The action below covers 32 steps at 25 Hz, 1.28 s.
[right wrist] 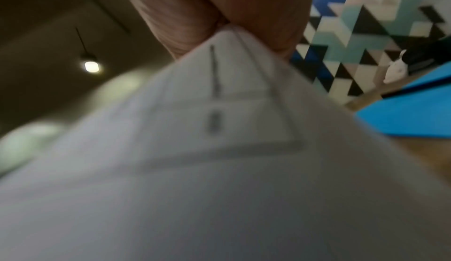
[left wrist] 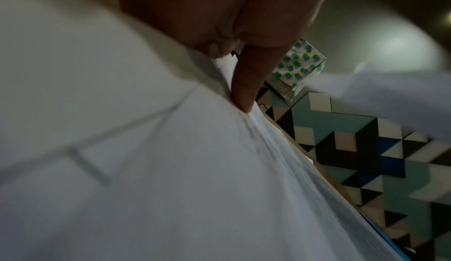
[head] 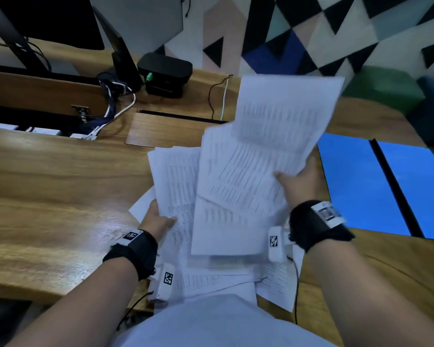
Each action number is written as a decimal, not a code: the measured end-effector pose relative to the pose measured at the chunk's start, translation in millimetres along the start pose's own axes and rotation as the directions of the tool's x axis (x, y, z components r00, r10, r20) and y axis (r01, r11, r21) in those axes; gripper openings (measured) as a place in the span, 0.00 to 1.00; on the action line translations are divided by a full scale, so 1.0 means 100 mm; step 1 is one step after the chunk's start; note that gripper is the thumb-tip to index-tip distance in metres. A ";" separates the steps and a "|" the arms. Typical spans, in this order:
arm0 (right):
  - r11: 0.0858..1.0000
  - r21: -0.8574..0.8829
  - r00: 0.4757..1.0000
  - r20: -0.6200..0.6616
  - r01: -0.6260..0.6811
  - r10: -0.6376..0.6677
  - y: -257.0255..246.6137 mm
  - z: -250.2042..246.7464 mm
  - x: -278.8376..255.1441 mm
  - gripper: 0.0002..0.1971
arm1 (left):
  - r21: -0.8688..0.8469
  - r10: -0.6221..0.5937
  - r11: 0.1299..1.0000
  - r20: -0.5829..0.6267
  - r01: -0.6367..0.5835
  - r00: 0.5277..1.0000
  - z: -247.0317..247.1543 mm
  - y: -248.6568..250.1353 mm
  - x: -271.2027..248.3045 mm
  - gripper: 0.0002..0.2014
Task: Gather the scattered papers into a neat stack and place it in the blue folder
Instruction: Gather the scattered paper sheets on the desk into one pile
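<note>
Several white printed papers [head: 236, 191] fan out loosely above the wooden desk, between my two hands. My left hand [head: 158, 216] holds the sheets at their lower left edge, thumb on top; in the left wrist view a finger [left wrist: 244, 91] presses into the paper [left wrist: 171, 168]. My right hand [head: 298, 179] pinches the right edge of the upper sheets, which rise toward the wall; the right wrist view shows paper [right wrist: 219, 149] caught between thumb and fingers [right wrist: 256, 14]. The blue folder [head: 356, 186] lies open flat on the desk to the right, with a black spine [head: 393, 186].
More sheets [head: 223, 279] lie on the desk [head: 60, 184] near my body. At the back stand a black box [head: 164, 71], a monitor stand and cables [head: 115, 106]. A patterned wall [head: 311, 33] runs behind. A green object [head: 381, 88] sits beyond the folder.
</note>
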State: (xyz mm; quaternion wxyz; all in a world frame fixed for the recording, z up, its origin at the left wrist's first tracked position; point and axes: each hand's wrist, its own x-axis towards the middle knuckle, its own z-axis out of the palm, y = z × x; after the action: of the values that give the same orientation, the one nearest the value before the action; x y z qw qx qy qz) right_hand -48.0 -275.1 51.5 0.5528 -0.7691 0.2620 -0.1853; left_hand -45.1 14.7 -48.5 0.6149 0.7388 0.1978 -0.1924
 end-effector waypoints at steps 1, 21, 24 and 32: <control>0.998 -0.011 0.998 0.037 -0.055 0.055 0.20 0.13 -0.08 0.28 | 0.012 -0.002 1.000 -0.011 0.002 1.000 0.01 0.00 0.02 0.25; 0.498 -0.867 0.937 0.160 -0.018 0.312 0.80 0.38 -0.07 0.41 | -0.129 -0.052 0.991 -0.126 0.036 0.991 -0.56 -0.21 0.19 0.33; 0.635 -0.769 0.932 0.173 -0.074 0.319 0.70 0.50 -0.11 0.29 | -0.116 -0.054 0.992 -0.119 0.041 0.991 -0.53 -0.26 0.22 0.33; 0.779 -0.609 0.859 0.312 -0.147 0.406 0.50 -0.08 0.09 0.09 | -0.239 -0.033 0.971 -0.103 0.008 0.994 -0.65 -0.41 0.32 0.35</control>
State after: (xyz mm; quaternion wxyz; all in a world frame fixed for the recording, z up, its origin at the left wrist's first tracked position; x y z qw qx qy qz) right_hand -55.3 -299.7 7.0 0.3648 -0.8703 0.2903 0.1590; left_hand -37.2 87.2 -88.2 0.6858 0.6666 0.2595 -0.1340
